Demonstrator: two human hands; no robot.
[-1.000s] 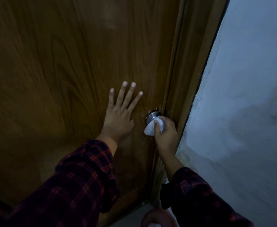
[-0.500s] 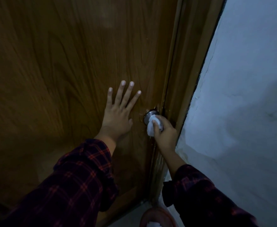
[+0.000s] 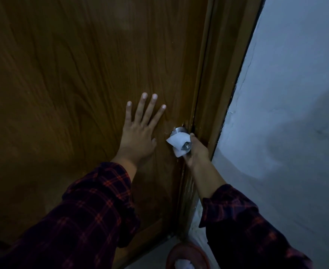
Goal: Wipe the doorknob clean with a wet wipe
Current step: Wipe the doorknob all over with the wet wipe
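A round metal doorknob [image 3: 179, 131] sticks out of the brown wooden door [image 3: 72, 94] near its right edge. A white wet wipe [image 3: 177, 142] is wrapped over the knob's front and left side, and the knob's small centre button shows through a gap. My right hand [image 3: 195, 152] grips the wipe against the knob from the lower right. My left hand [image 3: 139, 131] lies flat on the door just left of the knob, fingers spread, holding nothing.
The wooden door frame [image 3: 216, 94] runs along the door's right edge, with a pale plastered wall [image 3: 288, 113] beyond it. A reddish round bin [image 3: 189, 256] with white paper in it stands on the floor below the knob.
My right hand has turned around the knob, dragging the wipe from the knob's lower front round to its left side. The knob's centre now shows. My left hand stays pressed on the door.
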